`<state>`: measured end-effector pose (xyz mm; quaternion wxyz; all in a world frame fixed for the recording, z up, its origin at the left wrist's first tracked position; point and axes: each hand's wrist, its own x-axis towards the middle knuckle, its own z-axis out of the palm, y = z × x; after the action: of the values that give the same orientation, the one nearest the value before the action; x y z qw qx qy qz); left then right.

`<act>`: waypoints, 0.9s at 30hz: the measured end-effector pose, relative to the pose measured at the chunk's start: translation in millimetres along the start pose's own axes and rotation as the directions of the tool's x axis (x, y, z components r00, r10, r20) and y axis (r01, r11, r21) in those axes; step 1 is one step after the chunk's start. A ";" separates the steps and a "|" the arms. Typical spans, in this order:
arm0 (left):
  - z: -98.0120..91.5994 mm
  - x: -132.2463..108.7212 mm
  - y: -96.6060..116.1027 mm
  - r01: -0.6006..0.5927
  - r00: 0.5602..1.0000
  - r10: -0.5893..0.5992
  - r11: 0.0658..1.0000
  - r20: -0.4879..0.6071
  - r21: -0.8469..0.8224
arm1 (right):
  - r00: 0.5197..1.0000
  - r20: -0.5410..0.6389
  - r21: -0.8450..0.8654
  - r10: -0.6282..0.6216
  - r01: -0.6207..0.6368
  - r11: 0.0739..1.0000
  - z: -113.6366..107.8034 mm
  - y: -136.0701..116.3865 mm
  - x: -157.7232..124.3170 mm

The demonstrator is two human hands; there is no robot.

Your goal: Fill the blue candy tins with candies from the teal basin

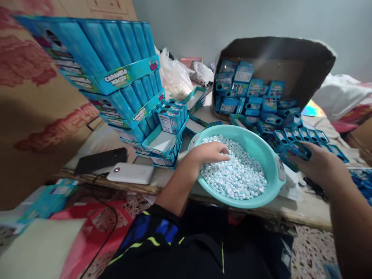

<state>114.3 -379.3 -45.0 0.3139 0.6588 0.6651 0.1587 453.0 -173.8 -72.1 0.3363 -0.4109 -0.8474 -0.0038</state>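
A turquoise plastic basin (274, 162) filled with small pale blue and white candies (238, 174) stands in front of me at the table's edge. My left hand (213, 152) reaches over its left rim, low above the candies. Its fingers are loosely bent with a gap between them, and I see nothing held in them. To the right of the basin, my right hand (322, 164) grips a small blue candy box (293, 153), tilted beside the rim. Part of that box is hidden by the fingers.
Display trays of blue boxes (128, 77) rise in a tall stack at left. A partly filled tray (159, 141) sits beside it. Behind the basin, a cardboard carton (305, 73) lies with many small boxes spilling out. A white power bank (130, 173) and a black case (101, 159) lie at left.
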 end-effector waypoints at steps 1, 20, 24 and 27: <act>0.7 -0.5 -0.1 -0.005 1.000 0.005 1.000 0.004 -0.007 | 0.997 -0.056 -0.047 -0.046 0.044 0.998 -9.7 -16.3 7.4; -11.4 10.9 1.5 -0.032 0.999 0.030 0.995 0.023 0.099 | 0.957 0.115 -0.348 0.266 -0.212 0.913 -83.3 -139.2 47.0; -16.2 20.0 5.6 0.056 0.996 -0.064 0.992 0.069 0.116 | 0.904 0.290 -0.238 0.313 -0.249 0.939 -47.7 -44.8 19.4; -17.5 23.2 3.6 0.111 0.991 -0.122 0.979 0.058 0.169 | 0.912 0.334 -0.048 0.238 -0.236 0.971 -32.4 -16.9 2.9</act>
<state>107.6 -352.8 -34.4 0.2893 0.6474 0.7023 0.0618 458.2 -192.2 -40.8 0.1830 -0.5062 -0.8363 0.1044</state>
